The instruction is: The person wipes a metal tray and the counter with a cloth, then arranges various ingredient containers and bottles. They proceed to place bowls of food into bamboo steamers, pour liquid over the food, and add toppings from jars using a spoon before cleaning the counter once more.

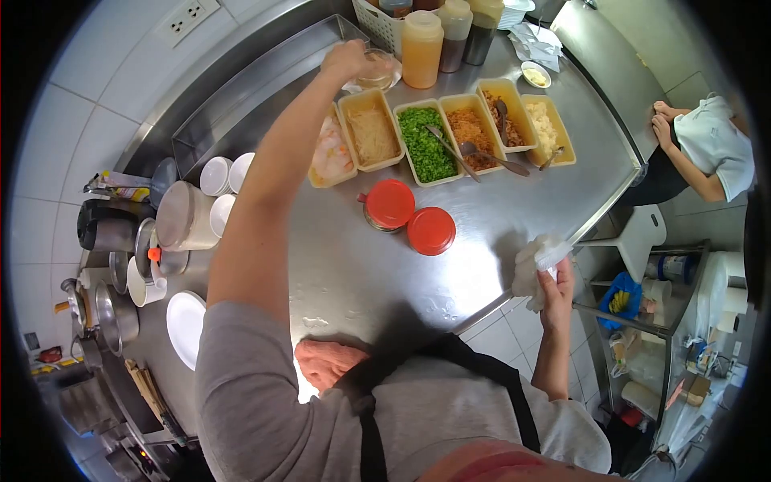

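My left hand reaches to the far side of the steel counter, its fingers closed at the rim of a clear round container on thin plastic. The fingertips are partly hidden. My right hand grips a crumpled white cloth past the counter's right edge; it may be paper or plastic. Between my arms, two jars with red lids stand side by side. Beyond them are cream tubs, including pale shreds, chopped green onion and an orange-brown topping. Spoons rest in several tubs.
Sauce bottles stand at the back beside a white basket. White bowls, a plate and pots crowd the left. A pink cloth lies near my body. Another person and a white stool are at right.
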Available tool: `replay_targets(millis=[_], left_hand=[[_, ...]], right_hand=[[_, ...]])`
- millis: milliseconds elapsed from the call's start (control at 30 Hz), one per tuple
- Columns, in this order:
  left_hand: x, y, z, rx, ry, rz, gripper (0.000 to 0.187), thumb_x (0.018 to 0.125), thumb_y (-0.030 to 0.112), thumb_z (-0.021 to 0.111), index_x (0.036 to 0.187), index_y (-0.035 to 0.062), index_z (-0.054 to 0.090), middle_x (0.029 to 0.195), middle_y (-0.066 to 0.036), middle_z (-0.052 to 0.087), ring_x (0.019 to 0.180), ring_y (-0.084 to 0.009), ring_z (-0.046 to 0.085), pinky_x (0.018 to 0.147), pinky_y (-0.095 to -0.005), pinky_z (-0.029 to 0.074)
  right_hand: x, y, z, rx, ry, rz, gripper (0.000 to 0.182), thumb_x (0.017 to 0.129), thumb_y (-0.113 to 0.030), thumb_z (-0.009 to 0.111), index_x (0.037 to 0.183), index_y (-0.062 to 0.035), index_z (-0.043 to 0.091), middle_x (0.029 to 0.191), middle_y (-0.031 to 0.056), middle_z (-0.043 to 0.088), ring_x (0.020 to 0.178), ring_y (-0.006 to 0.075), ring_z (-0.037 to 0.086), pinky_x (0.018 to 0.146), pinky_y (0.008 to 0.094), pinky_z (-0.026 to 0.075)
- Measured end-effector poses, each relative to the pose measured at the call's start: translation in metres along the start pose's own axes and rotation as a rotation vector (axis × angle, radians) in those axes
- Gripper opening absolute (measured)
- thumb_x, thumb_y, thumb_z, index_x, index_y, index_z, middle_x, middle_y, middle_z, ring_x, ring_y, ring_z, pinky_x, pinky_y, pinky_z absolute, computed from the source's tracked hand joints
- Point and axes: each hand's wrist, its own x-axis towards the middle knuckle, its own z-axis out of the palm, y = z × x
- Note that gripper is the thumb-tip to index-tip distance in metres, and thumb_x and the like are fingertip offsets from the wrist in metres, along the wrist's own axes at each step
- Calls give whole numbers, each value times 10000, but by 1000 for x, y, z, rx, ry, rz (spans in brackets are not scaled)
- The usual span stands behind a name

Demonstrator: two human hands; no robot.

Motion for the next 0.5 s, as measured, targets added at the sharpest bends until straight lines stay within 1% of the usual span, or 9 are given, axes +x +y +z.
replay_targets(millis=[133, 200, 233, 300, 333, 400, 433, 500], left_hand=[[15, -16, 23, -100, 25, 23, 844, 549, 566, 720, 1160, 33, 488, 1092, -173, 569, 1019, -280, 550, 835, -350, 445], [20, -26, 38, -459, -39, 92, 878, 534, 546, 741, 1172, 24, 438, 1099, -180, 542, 1020, -270, 532, 833, -330, 430], [15, -24, 33, -455, -39, 93, 878, 534, 546, 741, 1172, 24, 438, 1099, -180, 542, 1020, -270, 532, 833, -330, 430], [1, -14, 24, -419, -86, 5, 876, 537, 533, 749, 1155, 16, 406, 1071, -186, 529, 990, -265, 524, 827, -327, 422], [2, -17, 27, -421, -88, 5, 876, 537, 533, 749, 1155, 16, 406, 1071, -186, 529, 990, -265, 524, 827, -327, 422], [6, -27, 30, -396, -80, 79, 800, 561, 580, 702, 1098, 61, 415, 960, -127, 524, 808, -209, 522, 611, -316, 435], [2, -26, 24, -397, -79, 81, 800, 561, 580, 702, 1098, 61, 415, 960, -127, 524, 808, -209, 522, 611, -316, 435], [-10, -26, 14, -422, -220, -4, 855, 545, 518, 745, 1144, 1, 420, 1104, -190, 517, 1012, -262, 518, 830, -333, 423]], right_hand=[[-4, 3, 1, 17, -5, 50, 423, 814, -134, 545, 1213, -24, 456, 1094, 49, 544, 1008, 138, 507, 867, 270, 391], [-5, 1, 6, 28, -3, 63, 426, 813, -136, 548, 1213, -24, 456, 1095, 49, 543, 1008, 140, 507, 868, 271, 391], [-5, 0, 8, 29, -6, 56, 428, 813, -142, 555, 1213, -25, 457, 1094, 48, 544, 1007, 138, 507, 867, 271, 392], [-7, 1, 12, 27, -7, 56, 431, 814, -148, 562, 1213, -26, 457, 1093, 46, 544, 1005, 137, 508, 866, 271, 393], [-8, 0, 13, 26, -15, 41, 430, 816, -151, 564, 1214, -26, 457, 1090, 45, 546, 1003, 137, 508, 862, 270, 394], [-9, -1, 12, 21, -21, 21, 429, 819, -154, 566, 1214, -27, 457, 1086, 44, 547, 1001, 137, 509, 859, 269, 396], [-10, -2, 10, 22, -28, 8, 427, 822, -153, 564, 1216, -27, 456, 1092, 46, 546, 1002, 137, 508, 860, 268, 395], [-14, -1, 6, 24, -32, 5, 426, 824, -152, 562, 1217, -28, 455, 1097, 48, 544, 1004, 138, 508, 861, 267, 394]])
